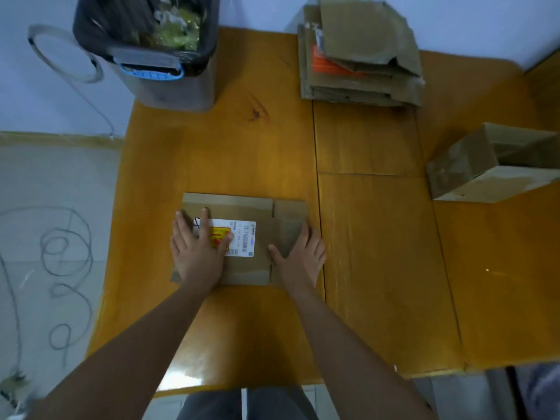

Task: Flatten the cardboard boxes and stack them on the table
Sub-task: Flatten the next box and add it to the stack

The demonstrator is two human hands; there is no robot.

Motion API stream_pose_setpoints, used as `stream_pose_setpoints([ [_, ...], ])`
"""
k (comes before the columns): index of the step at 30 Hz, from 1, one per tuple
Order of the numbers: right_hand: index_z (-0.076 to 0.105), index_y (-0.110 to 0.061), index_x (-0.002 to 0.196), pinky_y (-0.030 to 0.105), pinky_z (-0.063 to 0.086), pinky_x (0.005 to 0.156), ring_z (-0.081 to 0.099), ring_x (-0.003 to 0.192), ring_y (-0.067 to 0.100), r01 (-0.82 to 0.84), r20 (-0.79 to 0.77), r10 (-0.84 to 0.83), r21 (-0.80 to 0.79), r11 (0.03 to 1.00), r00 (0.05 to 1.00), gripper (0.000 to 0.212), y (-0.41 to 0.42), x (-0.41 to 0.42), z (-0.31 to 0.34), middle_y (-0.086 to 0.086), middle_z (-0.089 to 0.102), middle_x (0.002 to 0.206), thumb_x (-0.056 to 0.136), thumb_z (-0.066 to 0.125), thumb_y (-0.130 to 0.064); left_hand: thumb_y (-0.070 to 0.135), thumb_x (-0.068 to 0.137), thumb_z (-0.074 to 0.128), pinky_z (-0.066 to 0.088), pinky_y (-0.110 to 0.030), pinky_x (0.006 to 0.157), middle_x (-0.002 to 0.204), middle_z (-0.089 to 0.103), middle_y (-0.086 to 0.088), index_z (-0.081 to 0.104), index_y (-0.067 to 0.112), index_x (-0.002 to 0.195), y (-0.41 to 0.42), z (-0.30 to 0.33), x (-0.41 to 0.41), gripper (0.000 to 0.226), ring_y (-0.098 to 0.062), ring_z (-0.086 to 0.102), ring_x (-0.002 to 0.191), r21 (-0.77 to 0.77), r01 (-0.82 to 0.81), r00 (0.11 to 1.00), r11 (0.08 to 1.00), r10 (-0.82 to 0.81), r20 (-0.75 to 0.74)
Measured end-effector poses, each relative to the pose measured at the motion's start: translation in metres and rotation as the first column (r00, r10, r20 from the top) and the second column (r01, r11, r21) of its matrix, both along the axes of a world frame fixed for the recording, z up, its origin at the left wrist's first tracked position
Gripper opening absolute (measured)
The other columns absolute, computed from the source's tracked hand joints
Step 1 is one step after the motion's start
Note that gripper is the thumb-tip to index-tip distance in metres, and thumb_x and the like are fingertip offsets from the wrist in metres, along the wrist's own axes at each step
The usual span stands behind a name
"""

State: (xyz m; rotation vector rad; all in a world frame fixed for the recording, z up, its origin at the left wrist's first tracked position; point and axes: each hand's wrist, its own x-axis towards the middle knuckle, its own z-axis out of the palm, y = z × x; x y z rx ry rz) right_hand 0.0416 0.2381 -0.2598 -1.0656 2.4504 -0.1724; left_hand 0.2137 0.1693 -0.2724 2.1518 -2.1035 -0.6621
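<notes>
Nearest the viewer, two bare forearms reach forward over the glossy orange-yellow wooden table. The left hand and the right hand lie palm-down with fingers straight and spread, pressing rather than grasping, on the flattened cardboard box. This box is a matt brown, roughly rectangular sheet lying flat at the table's 6 o'clock region. Its flaps show as offset panels along the right edge. A white shipping label with barcodes and a yellow-and-red patch sits near the sheet's centre, partly under the left fingers. At 3 o'clock an unflattened box of creased brown card lies on its side, its open end facing right. At 1 o'clock rests a stack of flattened cardboard, ragged-edged, with an orange printed panel showing. At 11 o'clock stands a grey plastic bin with a dark liner.
</notes>
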Motion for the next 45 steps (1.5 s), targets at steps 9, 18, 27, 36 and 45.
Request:
stream_pose_setpoints([
  [9,0.007,-0.011,0.150,0.043,0.027,0.111,0.020,0.134,0.035,0.262,0.214,-0.314,0.239,0.935,0.925,0.114,-0.037,-0.002,0.032,0.018,0.017,0.146,0.069,0.080,-0.044,0.060,0.057,0.085,0.027,-0.049,0.104,0.143,0.026,-0.019,0.020,0.010,0.146,-0.034,0.029,0.001,0.120,-0.035,0.023,0.133,0.236,-0.338,0.937,0.911,0.350,-0.010],
  [18,0.028,-0.010,0.133,0.041,0.038,0.102,0.031,0.125,0.032,0.212,0.208,-0.239,0.143,0.967,0.948,0.091,-0.040,0.003,0.064,0.012,0.030,0.135,0.066,0.084,-0.035,0.045,0.060,0.090,0.045,-0.054,0.093,0.107,0.061,-0.004,0.031,0.017,0.104,-0.032,0.044,0.032,0.078,-0.032,0.065,0.094,0.331,-0.341,0.828,0.880,0.448,-0.338],
  [27,0.021,-0.015,0.142,0.043,0.042,0.097,0.046,0.123,0.031,0.193,0.270,-0.170,-0.062,0.979,0.948,0.095,-0.041,-0.003,0.118,0.009,0.042,0.137,0.069,0.080,-0.033,0.029,0.076,0.082,0.050,-0.042,0.079,0.125,0.057,-0.018,0.037,0.008,0.118,-0.047,0.104,0.031,0.065,-0.033,0.062,0.094,0.226,-0.222,0.812,0.948,0.308,-0.495],
  [36,-0.010,-0.027,0.152,0.041,0.044,0.096,0.049,0.122,0.035,0.196,0.234,-0.150,-0.188,0.962,0.961,0.116,-0.041,-0.021,0.157,0.013,0.028,0.147,0.076,0.077,-0.030,0.028,0.083,0.076,0.041,-0.046,0.102,0.150,0.029,-0.014,-0.007,0.027,0.154,-0.047,0.143,0.016,0.109,-0.035,0.045,0.128,0.107,-0.018,0.852,0.994,0.071,-0.519],
  [45,0.010,-0.036,0.150,0.040,0.048,0.093,0.046,0.118,0.034,0.047,0.044,-0.040,-0.169,0.985,0.998,0.086,-0.053,-0.026,0.176,0.016,0.026,0.142,0.085,0.066,-0.033,0.028,0.084,0.073,0.048,-0.036,0.075,0.125,0.041,-0.011,0.016,0.030,0.150,-0.053,0.171,0.005,0.087,-0.021,0.049,0.087,0.026,0.008,0.881,1.000,0.005,-0.473],
])
